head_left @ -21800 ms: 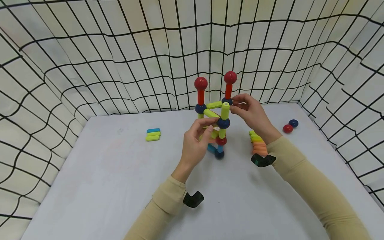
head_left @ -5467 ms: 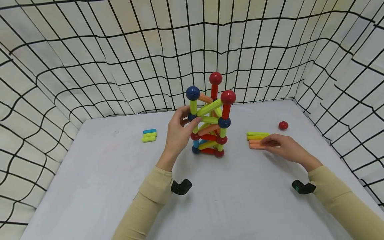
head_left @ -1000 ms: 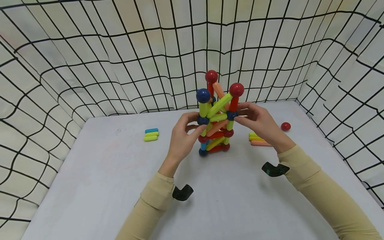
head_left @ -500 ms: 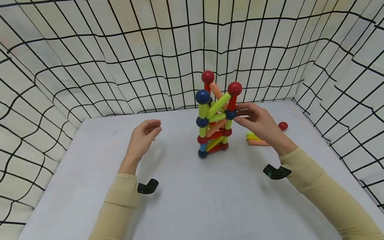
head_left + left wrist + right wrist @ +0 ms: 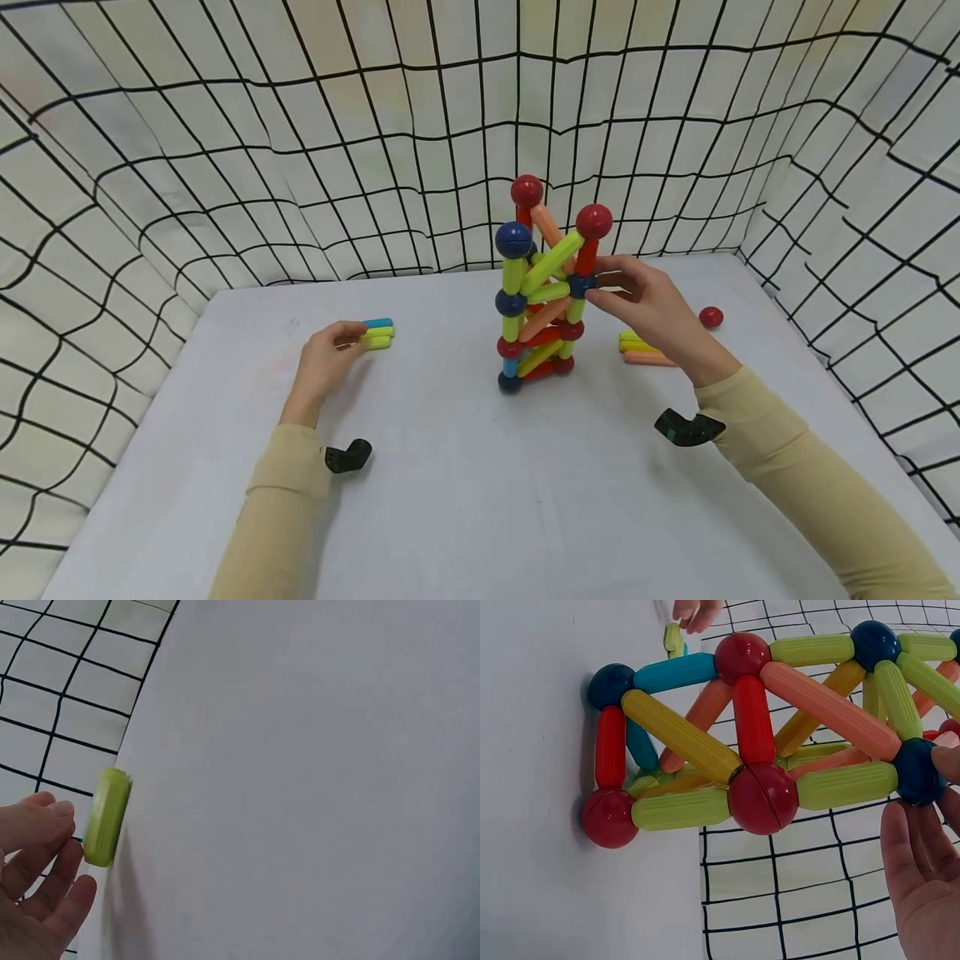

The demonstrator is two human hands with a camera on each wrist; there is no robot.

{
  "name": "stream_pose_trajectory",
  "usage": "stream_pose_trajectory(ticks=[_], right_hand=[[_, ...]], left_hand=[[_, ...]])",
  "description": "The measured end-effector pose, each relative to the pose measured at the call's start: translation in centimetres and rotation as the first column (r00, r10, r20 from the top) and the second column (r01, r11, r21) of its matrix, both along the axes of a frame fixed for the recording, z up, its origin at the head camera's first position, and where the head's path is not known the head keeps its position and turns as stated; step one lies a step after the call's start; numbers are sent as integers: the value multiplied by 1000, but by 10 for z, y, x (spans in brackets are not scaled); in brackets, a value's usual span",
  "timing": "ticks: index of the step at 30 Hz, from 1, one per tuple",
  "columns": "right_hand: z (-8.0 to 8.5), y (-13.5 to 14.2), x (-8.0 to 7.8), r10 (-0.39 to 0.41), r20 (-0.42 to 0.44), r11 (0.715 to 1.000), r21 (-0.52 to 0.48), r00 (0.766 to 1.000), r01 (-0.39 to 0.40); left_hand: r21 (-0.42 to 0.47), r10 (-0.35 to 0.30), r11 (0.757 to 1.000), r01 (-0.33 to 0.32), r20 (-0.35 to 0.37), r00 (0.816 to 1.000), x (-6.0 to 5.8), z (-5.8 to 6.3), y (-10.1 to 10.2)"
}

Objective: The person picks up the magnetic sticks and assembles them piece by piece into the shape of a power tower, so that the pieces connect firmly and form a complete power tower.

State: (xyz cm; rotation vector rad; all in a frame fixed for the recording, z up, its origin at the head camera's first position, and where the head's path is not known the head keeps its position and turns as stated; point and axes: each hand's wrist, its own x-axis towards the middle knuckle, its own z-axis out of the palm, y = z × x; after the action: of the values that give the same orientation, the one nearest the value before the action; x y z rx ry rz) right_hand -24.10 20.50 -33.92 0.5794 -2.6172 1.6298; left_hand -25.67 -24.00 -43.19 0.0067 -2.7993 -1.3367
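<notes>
A tower of balls and ribbed sticks [image 5: 545, 293] stands upright on the white table. My right hand [image 5: 651, 304] pinches a dark blue ball [image 5: 919, 771] on its right side, beneath the red stick [image 5: 587, 258] that bears a red ball [image 5: 595, 221]. Another red ball [image 5: 527, 191] and a blue ball [image 5: 513, 240] top the other columns. At the left, my left hand [image 5: 327, 360] is beside a short row of a blue stick [image 5: 380, 322] and green sticks [image 5: 381, 342]. In the left wrist view its fingers are bent alongside a green stick [image 5: 107, 817], not closed around it.
Yellow sticks [image 5: 633, 343] and an orange stick [image 5: 649, 358] lie right of the tower, partly behind my right hand. A loose red ball [image 5: 711, 317] lies farther right. Black netting [image 5: 420, 150] over pale cloth encloses the back and sides of the table [image 5: 480, 500].
My left hand has let go of the tower's left blue ball and moved left to the short sticks. My right hand stays on the tower, which has gained balls and sticks since the oldest frame.
</notes>
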Motion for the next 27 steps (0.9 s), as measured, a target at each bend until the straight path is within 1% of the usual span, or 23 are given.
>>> stream_pose_trajectory(ticks=[3, 4, 7, 10, 13, 17, 20, 23, 25, 27], right_hand=[[0, 0, 0, -2, 7, 1000, -4, 1000, 2], [0, 0, 0, -4, 11, 1000, -6, 1000, 4], [0, 0, 0, -13, 19, 1000, -8, 1000, 13], [0, 0, 0, -14, 24, 1000, -11, 1000, 14], [0, -1, 0, -10, 23, 1000, -11, 1000, 10], [-3, -2, -1, -8, 32, 1000, -23, 999, 8], [-8, -6, -2, 6, 53, 1000, -26, 999, -5], [-14, -11, -3, 30, 96, 1000, -6, 995, -29], [-18, -16, -3, 39, 124, 999, 7, 992, -40], [-22, -20, -3, 37, 134, 999, 27, 990, -41]], left_hand=[[-5, -14, 1000, 14, 20, 1000, -2, -6, -3], [-18, -20, 1000, 20, 25, 999, -2, -7, -3], [-94, -32, 995, 33, 14, 999, -4, -8, -1], [-178, -45, 983, 43, -8, 999, -6, -7, 2], [-226, -42, 973, 39, -8, 999, -6, -5, 6], [-235, -50, 970, 55, 25, 998, -6, -4, 10], [-243, -82, 966, 94, 58, 995, -5, -6, 13], [-246, -114, 960, 131, 83, 990, -4, -7, 19], [-224, -129, 964, 145, 87, 988, -2, -5, 24], [-183, -138, 971, 152, 89, 986, 0, -1, 31]])
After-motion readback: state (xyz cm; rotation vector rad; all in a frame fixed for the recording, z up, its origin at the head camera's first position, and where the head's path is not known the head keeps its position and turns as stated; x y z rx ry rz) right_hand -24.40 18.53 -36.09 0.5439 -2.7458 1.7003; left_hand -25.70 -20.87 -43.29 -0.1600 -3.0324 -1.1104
